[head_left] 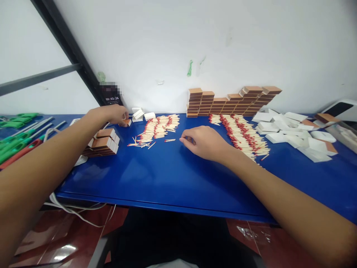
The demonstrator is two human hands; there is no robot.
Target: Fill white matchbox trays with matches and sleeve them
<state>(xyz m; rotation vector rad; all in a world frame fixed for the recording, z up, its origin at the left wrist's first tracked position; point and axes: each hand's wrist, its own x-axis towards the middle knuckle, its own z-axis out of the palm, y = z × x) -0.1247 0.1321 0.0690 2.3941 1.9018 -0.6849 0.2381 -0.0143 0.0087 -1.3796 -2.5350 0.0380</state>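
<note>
My left hand reaches far left over the blue table, its fingers closed on a small brown matchbox beside a pile of filled matchboxes. My right hand rests in the middle of the table, fingertips pinched at something small I cannot make out. A loose heap of red-tipped matches lies between the hands. A longer row of matches runs to the right of my right hand.
Brown matchboxes are stacked in a wall against the back. White inner trays lie scattered at right, a few more at the back centre. Green and red tools lie at left. A timer display stands by a black frame.
</note>
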